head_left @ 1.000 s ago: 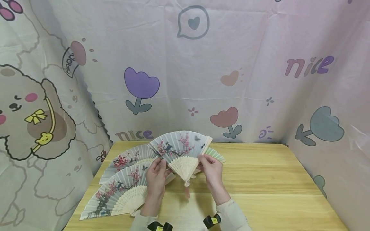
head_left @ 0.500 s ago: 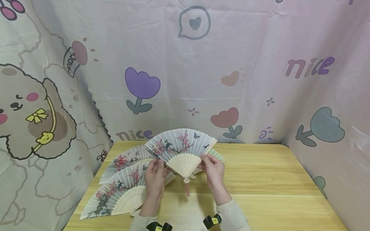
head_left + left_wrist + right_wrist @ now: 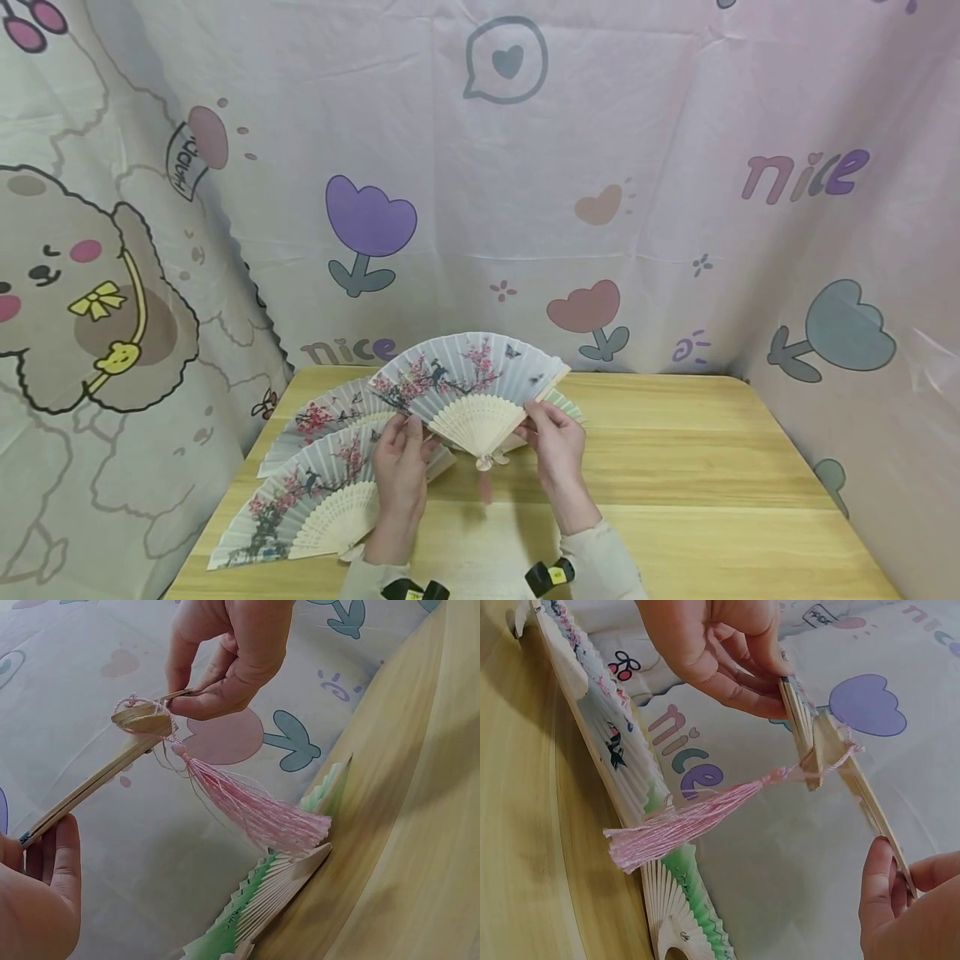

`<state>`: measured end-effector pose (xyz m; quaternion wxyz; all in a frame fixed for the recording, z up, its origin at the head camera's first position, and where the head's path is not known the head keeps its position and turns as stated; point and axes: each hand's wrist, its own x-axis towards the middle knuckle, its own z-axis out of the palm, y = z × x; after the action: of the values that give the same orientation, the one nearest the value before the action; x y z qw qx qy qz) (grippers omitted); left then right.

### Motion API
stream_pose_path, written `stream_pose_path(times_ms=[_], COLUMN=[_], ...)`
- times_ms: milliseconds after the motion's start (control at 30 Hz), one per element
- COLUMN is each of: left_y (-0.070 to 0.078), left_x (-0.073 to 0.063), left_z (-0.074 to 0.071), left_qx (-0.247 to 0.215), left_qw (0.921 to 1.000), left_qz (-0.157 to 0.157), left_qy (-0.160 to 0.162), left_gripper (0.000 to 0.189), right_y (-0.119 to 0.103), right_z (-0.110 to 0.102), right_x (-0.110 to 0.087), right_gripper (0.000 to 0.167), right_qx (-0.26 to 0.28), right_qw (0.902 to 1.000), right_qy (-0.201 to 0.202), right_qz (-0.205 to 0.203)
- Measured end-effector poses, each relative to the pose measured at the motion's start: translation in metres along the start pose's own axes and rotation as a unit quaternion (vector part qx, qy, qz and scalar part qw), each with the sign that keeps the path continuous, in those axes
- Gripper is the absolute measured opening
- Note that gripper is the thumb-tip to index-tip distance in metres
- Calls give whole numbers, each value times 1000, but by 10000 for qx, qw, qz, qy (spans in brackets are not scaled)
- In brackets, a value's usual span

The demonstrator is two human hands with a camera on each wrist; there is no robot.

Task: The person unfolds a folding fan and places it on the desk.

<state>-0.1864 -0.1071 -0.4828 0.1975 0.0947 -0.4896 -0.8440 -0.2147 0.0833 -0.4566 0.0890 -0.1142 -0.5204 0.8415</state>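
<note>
A spread folding fan (image 3: pixel 480 367), pale blue-grey with pink blossoms and small birds, is held up above the table between both hands. My left hand (image 3: pixel 400 475) pinches its left edge rib between thumb and fingers. On the other side, my right hand (image 3: pixel 557 442) pinches the right edge rib. A pink tassel (image 3: pixel 255 802) hangs from the pivot at the fan's lower tip. Two similar opened fans lie on the left of the table, the front one (image 3: pixel 300 496) partly overlapping the rear one (image 3: pixel 311 421). Mostly hidden behind the held fan is a green fan (image 3: pixel 690 892).
The wooden table (image 3: pixel 690 467) extends to the right of the hands. A printed curtain (image 3: pixel 660 125) hangs behind the table and along both sides. Black wrist cameras (image 3: pixel 550 575) are strapped at the sleeves.
Both hands have drawn slightly apart and the held fan has spread wider. It has also risen a little. The fans on the table have stayed put.
</note>
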Motion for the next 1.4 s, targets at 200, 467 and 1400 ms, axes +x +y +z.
stream_pose_path(times_ms=[200,467,1400], left_y=[-2,-3,-5], left_x=[0,0,-3], left_z=[0,1,7], left_qx=[-102,-159,-183], left_qw=[9998,9990,9920], left_qz=[109,248,742], left_qy=[115,333,1006], left_gripper=[37,27,20], right_y=[0,2,7], right_z=[-1,-2,0], right_x=[0,0,-6], right_gripper=[14,16,13], right_qx=[207,370,1018], right_qw=[9997,9990,9927], right_qy=[142,227,623], right_qz=[20,63,199])
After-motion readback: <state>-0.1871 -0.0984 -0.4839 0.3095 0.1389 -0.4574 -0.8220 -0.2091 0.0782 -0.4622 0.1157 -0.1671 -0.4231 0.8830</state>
